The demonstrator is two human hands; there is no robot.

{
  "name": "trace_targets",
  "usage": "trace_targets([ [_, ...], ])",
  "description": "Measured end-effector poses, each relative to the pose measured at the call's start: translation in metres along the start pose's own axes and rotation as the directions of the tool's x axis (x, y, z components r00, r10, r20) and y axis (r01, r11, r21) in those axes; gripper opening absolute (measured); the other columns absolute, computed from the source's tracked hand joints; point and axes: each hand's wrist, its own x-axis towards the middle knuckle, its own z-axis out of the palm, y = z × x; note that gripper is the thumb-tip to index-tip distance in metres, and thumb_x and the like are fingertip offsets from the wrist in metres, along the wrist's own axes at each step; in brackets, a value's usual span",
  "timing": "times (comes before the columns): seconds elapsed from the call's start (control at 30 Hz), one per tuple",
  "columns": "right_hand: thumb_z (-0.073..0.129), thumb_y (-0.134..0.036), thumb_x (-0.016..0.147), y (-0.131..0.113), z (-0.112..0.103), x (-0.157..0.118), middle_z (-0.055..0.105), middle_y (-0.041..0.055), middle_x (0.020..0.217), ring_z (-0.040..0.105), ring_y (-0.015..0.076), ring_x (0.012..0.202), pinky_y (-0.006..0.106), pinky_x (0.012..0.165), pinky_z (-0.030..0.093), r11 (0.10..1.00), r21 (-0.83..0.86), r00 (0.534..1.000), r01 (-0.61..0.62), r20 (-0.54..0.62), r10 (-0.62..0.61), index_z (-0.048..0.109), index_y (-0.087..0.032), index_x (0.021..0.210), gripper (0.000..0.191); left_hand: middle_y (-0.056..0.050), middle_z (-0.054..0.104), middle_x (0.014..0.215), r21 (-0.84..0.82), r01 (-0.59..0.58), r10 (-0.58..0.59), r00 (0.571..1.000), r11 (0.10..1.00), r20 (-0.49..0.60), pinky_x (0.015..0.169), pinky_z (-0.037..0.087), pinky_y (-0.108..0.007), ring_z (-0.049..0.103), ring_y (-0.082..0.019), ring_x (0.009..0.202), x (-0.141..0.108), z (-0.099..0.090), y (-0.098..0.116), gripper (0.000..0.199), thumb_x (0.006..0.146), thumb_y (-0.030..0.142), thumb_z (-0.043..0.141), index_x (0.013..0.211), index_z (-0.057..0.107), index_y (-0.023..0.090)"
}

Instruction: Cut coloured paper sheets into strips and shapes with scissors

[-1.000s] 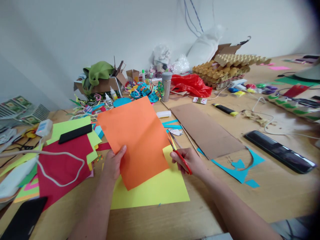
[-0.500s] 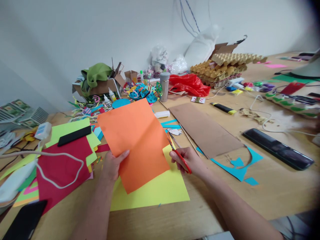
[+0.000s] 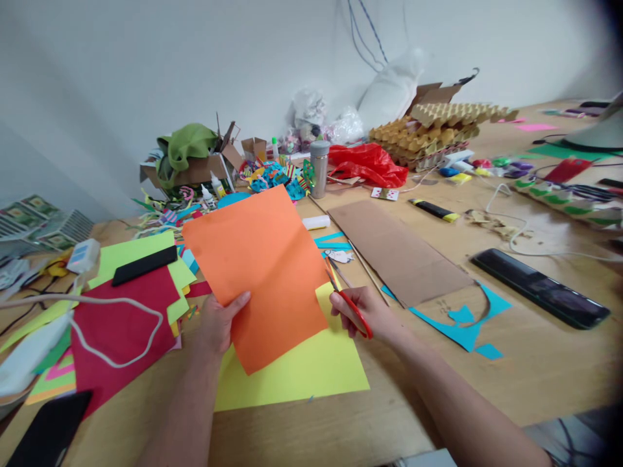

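Note:
My left hand (image 3: 224, 319) pinches the left edge of an orange sheet of paper (image 3: 263, 272), its thumb lying on top and the fingers hidden beneath. The sheet is tilted up over a yellow sheet of paper (image 3: 296, 383) lying on the table. In my right hand (image 3: 364, 311) are red-handled scissors (image 3: 355, 309), their blades pointing up and away beside the orange sheet's right edge. Whether the blades touch the paper I cannot tell. A thin pointed stick, perhaps a pencil, lies right by the blades.
Right of the scissors lies a brown cardboard piece (image 3: 399, 253), with blue paper scraps (image 3: 452, 331) below it. A black device (image 3: 540, 288) lies farther right. On the left are a dark red sheet (image 3: 121, 324) and a white cable. A steel flask (image 3: 319, 170) stands behind.
The upper part of the orange sheet has shifted slightly left and up in my left hand. My right hand with the scissors has hardly moved.

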Motion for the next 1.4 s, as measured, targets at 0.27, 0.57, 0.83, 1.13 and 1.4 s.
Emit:
trace_targets([
  [0.27, 0.049, -0.061, 0.08, 0.0015, -0.0017, 0.0008, 0.056, 0.0015, 0.052, 0.054, 0.01, 0.042, 0.018, 0.037, 0.033, 0.996, 0.023, 0.996, 0.084, 0.017, -0.085, 0.058, -0.012, 0.07, 0.051, -0.008, 0.07, 0.1, 0.016, 0.015, -0.016, 0.999, 1.0, 0.035, 0.081, 0.054, -0.033, 0.066, -0.022, 0.09, 0.0007, -0.0007, -0.0026, 0.057, 0.062, 0.021, 0.077, 0.117, 0.06, 0.018],
  [0.57, 0.048, -0.06, 0.08, 0.0003, -0.0011, 0.0, 0.055, 0.0013, 0.051, 0.054, 0.01, 0.042, 0.019, 0.039, 0.034, 0.995, 0.017, 0.995, 0.097, 0.009, -0.097, 0.058, -0.012, 0.069, 0.05, -0.008, 0.07, 0.101, -0.003, 0.016, -0.016, 1.0, 1.0, 0.023, 0.08, 0.054, -0.033, 0.066, -0.022, 0.09, 0.0009, -0.0011, -0.0052, 0.058, 0.06, 0.019, 0.078, 0.116, 0.061, 0.018],
  [0.83, 0.052, -0.056, 0.08, 0.0035, -0.0006, 0.0012, 0.053, -0.0005, 0.048, 0.052, 0.0089, 0.038, 0.018, 0.035, 0.033, 0.993, 0.04, 0.994, 0.109, -0.002, -0.109, 0.056, -0.013, 0.066, 0.045, -0.009, 0.07, 0.102, 0.017, 0.0, 0.0, 1.0, 1.0, 0.002, 0.082, 0.053, -0.035, 0.065, -0.023, 0.094, 0.0046, -0.0035, -0.0085, 0.056, 0.06, 0.021, 0.078, 0.114, 0.062, 0.017],
  [1.13, 0.055, -0.054, 0.078, 0.0063, -0.0001, 0.0031, 0.053, -0.0015, 0.047, 0.052, 0.0086, 0.037, 0.017, 0.034, 0.033, 0.994, 0.053, 0.996, 0.092, -0.022, -0.091, 0.054, -0.014, 0.064, 0.042, -0.008, 0.07, 0.102, -0.036, 0.015, -0.014, 1.0, 0.999, 0.019, 0.083, 0.053, -0.033, 0.065, -0.022, 0.094, 0.0014, 0.0022, -0.0047, 0.053, 0.061, 0.019, 0.078, 0.111, 0.062, 0.018],
  [1.4, 0.063, -0.048, 0.073, 0.007, -0.0002, 0.0042, 0.053, -0.0021, 0.044, 0.05, 0.009, 0.034, 0.018, 0.033, 0.032, 0.997, 0.064, 0.998, 0.05, -0.049, -0.047, 0.048, -0.017, 0.057, 0.039, -0.007, 0.069, 0.103, -0.053, 0.019, -0.018, 1.0, 0.998, 0.019, 0.086, 0.052, -0.035, 0.064, -0.023, 0.098, 0.0013, 0.002, -0.0049, 0.051, 0.062, 0.019, 0.077, 0.111, 0.062, 0.021],
])
